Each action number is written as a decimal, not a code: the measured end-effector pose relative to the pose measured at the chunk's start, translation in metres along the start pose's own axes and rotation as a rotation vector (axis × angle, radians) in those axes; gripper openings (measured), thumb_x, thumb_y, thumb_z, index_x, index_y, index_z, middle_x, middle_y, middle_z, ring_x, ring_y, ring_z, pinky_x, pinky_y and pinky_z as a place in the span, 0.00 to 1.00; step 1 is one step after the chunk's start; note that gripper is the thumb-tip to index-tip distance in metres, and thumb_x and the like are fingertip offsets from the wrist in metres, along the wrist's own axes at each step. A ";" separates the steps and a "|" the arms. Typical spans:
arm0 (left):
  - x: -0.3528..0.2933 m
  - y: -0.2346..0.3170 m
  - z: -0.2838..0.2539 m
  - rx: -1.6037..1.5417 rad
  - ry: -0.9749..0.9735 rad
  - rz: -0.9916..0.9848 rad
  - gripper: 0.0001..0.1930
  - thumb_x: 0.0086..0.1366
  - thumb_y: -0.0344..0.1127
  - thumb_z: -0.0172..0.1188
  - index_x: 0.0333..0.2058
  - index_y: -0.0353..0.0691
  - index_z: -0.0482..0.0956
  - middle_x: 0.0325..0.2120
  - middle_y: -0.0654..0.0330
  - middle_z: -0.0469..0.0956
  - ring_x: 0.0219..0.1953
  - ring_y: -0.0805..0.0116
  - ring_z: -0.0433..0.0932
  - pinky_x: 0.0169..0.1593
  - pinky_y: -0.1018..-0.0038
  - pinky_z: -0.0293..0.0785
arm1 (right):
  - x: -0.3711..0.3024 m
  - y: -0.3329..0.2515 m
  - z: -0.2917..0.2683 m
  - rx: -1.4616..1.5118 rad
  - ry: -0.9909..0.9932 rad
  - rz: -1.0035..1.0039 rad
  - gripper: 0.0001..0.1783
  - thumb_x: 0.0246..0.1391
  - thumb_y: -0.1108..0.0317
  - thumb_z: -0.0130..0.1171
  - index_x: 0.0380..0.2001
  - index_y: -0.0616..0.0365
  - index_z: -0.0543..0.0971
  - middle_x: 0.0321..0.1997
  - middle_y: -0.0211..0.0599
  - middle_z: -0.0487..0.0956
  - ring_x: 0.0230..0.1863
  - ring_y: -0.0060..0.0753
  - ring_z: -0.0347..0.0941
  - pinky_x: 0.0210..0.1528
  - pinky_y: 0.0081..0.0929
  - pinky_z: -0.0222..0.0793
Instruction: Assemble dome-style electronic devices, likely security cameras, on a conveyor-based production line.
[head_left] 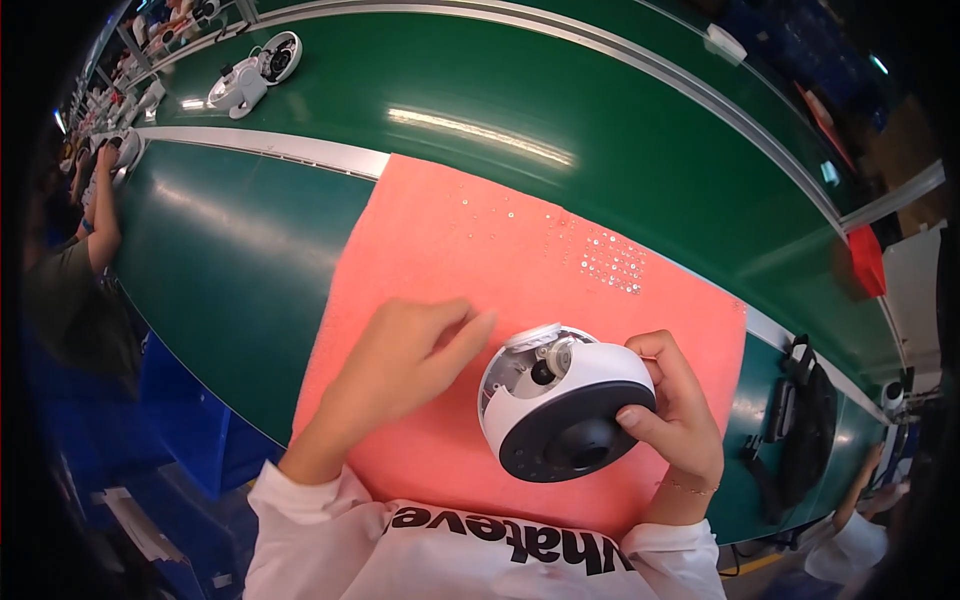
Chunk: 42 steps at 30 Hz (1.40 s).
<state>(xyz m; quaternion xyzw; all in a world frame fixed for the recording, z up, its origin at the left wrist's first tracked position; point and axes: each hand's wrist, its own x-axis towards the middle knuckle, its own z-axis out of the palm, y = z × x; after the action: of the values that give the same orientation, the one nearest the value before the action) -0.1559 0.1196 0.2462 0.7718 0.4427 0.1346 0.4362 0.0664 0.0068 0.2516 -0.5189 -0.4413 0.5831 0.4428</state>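
My right hand (672,410) grips a round white device (560,400) with a black dome face, tilted toward me over a pink mat (430,240). Its open white top shows small inner parts. My left hand (400,365) hovers just left of the device, fingers pinched together with the tips pointing at its open top; whether something tiny sits between them is too small to tell. Several small shiny screws (612,262) lie scattered on the far part of the mat.
A green conveyor belt (480,90) runs behind the mat, carrying a similar white device (255,75) at the far left. A black tool (800,400) lies right of the mat. Another person (80,270) works at the left, and a sleeve (850,540) shows at the lower right.
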 end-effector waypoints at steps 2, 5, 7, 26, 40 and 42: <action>-0.028 -0.011 0.008 -0.056 0.056 0.005 0.14 0.58 0.39 0.52 0.30 0.31 0.75 0.22 0.49 0.76 0.21 0.58 0.75 0.30 0.70 0.70 | 0.000 0.000 0.001 0.060 -0.024 -0.023 0.24 0.44 0.69 0.61 0.43 0.62 0.63 0.36 0.33 0.71 0.38 0.17 0.65 0.40 0.16 0.60; -0.058 -0.016 0.023 -0.105 0.101 0.147 0.17 0.58 0.38 0.51 0.41 0.31 0.73 0.38 0.40 0.73 0.40 0.50 0.76 0.43 0.69 0.70 | -0.004 -0.001 -0.002 0.112 -0.058 -0.038 0.23 0.45 0.68 0.60 0.42 0.62 0.63 0.36 0.34 0.71 0.39 0.19 0.65 0.42 0.18 0.60; -0.072 -0.011 0.028 0.049 0.044 0.223 0.24 0.59 0.39 0.49 0.53 0.32 0.63 0.54 0.33 0.54 0.57 0.43 0.59 0.56 0.66 0.58 | -0.007 0.002 -0.008 0.113 -0.085 -0.033 0.23 0.45 0.67 0.60 0.42 0.62 0.63 0.37 0.35 0.71 0.40 0.21 0.65 0.43 0.20 0.60; -0.047 -0.008 0.040 -0.204 0.243 0.245 0.18 0.47 0.42 0.64 0.27 0.30 0.75 0.29 0.45 0.76 0.28 0.58 0.79 0.33 0.71 0.73 | 0.005 0.002 0.014 -0.034 0.141 -0.004 0.18 0.41 0.70 0.63 0.34 0.62 0.68 0.28 0.32 0.72 0.29 0.18 0.67 0.31 0.16 0.64; -0.025 0.015 0.011 0.453 -0.022 0.136 0.22 0.45 0.52 0.63 0.13 0.35 0.73 0.07 0.57 0.70 0.11 0.61 0.71 0.18 0.73 0.65 | 0.018 0.019 0.001 -0.617 0.330 -0.243 0.13 0.45 0.65 0.58 0.18 0.64 0.72 0.28 0.39 0.66 0.29 0.34 0.66 0.31 0.25 0.62; -0.025 0.014 0.011 0.470 -0.023 0.162 0.23 0.46 0.53 0.62 0.12 0.36 0.72 0.07 0.58 0.69 0.10 0.61 0.70 0.17 0.73 0.64 | 0.018 0.018 -0.001 -0.605 0.304 -0.195 0.13 0.46 0.65 0.57 0.17 0.64 0.72 0.29 0.39 0.66 0.29 0.35 0.66 0.30 0.26 0.62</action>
<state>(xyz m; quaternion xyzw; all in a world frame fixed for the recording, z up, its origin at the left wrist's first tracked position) -0.1554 0.0905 0.2555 0.8866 0.3933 0.0536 0.2377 0.0652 0.0204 0.2303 -0.6628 -0.5707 0.2968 0.3832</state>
